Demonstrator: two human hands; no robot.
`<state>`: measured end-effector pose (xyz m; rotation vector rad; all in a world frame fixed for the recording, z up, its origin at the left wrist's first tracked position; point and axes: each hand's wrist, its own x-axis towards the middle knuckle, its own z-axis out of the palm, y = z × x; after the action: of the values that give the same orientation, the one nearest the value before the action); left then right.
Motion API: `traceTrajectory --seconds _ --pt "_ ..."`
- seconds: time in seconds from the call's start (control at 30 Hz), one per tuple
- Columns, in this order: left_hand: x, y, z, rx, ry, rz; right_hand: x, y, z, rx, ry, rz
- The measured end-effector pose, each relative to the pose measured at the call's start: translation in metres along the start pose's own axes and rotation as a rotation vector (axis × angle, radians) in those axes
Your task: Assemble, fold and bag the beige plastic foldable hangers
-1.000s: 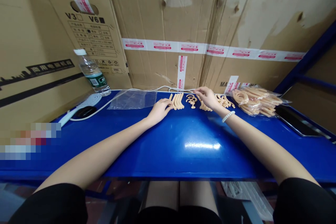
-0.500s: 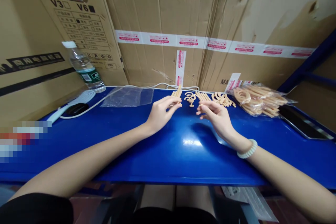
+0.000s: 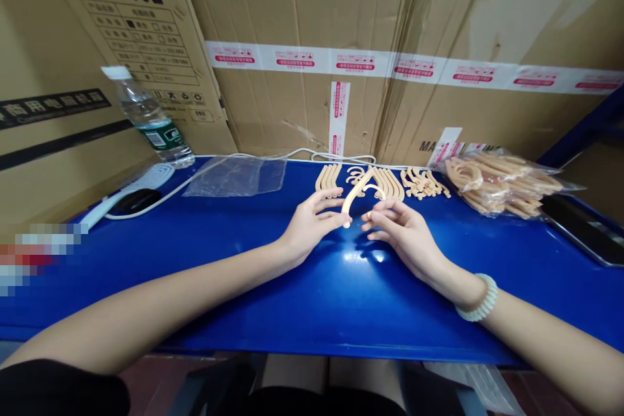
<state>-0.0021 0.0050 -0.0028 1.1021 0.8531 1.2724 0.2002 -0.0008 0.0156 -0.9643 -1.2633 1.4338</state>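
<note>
My left hand point(image 3: 314, 224) pinches the lower end of a beige curved hanger arm point(image 3: 356, 195), which slants up and to the right. My right hand point(image 3: 402, 229) is closed at the fingertips around a small beige hanger hook point(image 3: 374, 187), partly hidden by the fingers. The two pieces overlap in view; whether they touch, I cannot tell. Behind my hands lie a short row of hanger arms point(image 3: 328, 177), a few curved hooks point(image 3: 354, 173), a second row of arms point(image 3: 394, 184) and a pile of small curved pieces point(image 3: 423, 182).
Clear bags of beige pieces point(image 3: 502, 182) lie at the right beside a dark phone point(image 3: 585, 227). On the left are a water bottle point(image 3: 158, 133), a pale hairbrush point(image 3: 151, 179), a black mouse-like object point(image 3: 134, 201), a cable and a flat plastic bag point(image 3: 234, 175). Cardboard point(image 3: 292, 104) walls the blue table point(image 3: 273, 312).
The hanger arm is now raised in my left hand, off the left row, and a hook shows at my right fingers. Both hands have come nearer to me, and the view has shifted slightly.
</note>
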Motion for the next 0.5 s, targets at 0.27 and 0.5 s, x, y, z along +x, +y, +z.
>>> traceTrajectory --seconds 0.27,0.5 --pt "-0.0007 -0.007 0.002 -0.098 -0.098 -0.069 0.0034 -0.0003 -0.0003 0.026 0.047 0.084" --pt "-0.0051 -0.0029 0.0039 0.117 -0.132 0.06 0.0036 0.0025 -0.0013 0.021 -0.072 0.104"
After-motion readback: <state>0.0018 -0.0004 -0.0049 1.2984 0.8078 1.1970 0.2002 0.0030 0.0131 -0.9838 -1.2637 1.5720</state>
